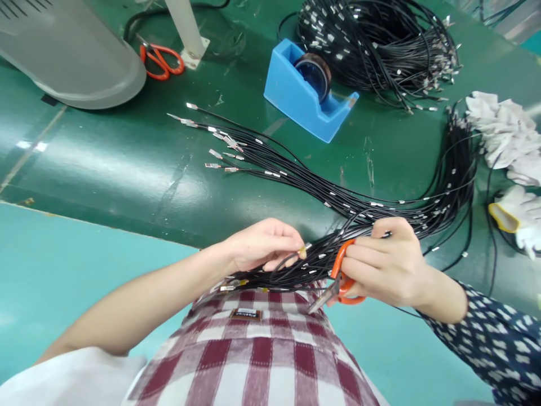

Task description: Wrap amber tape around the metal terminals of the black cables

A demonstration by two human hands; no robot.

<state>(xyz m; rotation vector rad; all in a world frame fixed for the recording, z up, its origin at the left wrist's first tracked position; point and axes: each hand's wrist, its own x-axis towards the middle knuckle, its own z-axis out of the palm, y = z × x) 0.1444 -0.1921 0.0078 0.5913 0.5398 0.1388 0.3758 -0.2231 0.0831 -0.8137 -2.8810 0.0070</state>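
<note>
My left hand (268, 245) is closed in a pinch on a thin black cable, with a small yellowish piece at the fingertips. Orange-handled scissors (341, 270) are gripped in my right hand (386, 268), their blades pointing down and left over the apron. A dark tip shows by my right thumb and forefinger; I cannot make out what it is. Beneath both hands runs a bundle of black cables (313, 265) with white tags, at the table edge against the apron. Beyond it, more black cables (296, 169) fan out leftward to pale metal-like ends.
A blue tape dispenser (304, 96) stands in front of a large coil of black cables (376, 51). Other orange-handled scissors (163, 61) lie by a grey lamp-like housing (84, 56) and a white post (186, 28). White gloves (507, 135) lie at the right.
</note>
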